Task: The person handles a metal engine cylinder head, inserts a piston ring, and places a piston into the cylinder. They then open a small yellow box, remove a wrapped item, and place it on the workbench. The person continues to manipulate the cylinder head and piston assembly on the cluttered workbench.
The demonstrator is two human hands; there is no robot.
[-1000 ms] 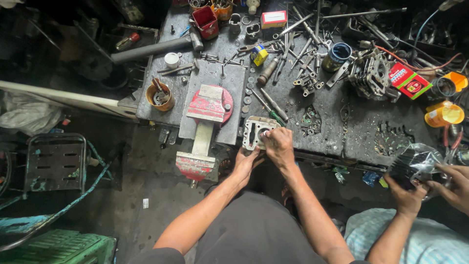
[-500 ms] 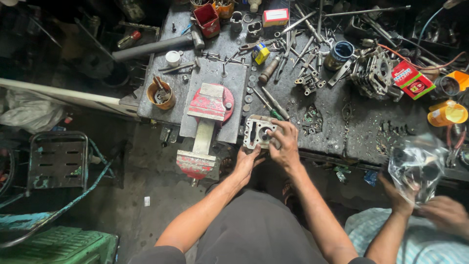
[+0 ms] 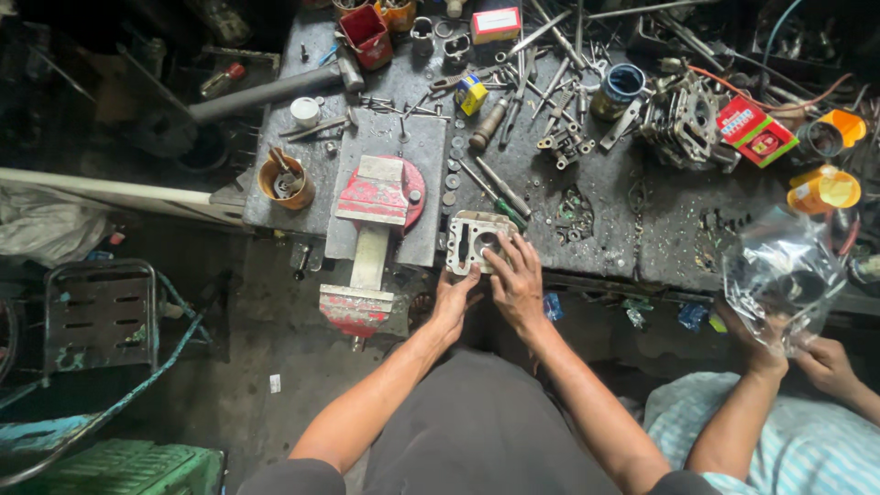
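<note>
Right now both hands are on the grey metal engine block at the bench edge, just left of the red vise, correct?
Not quite: in the head view the engine block sits right of the red vise, not left. Both hands, left and right, are on it at the bench edge.

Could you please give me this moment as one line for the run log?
left hand: touching metal engine block edge | right hand: resting on block | red vise: beside block | co-worker's hands: holding clear plastic bag
</note>
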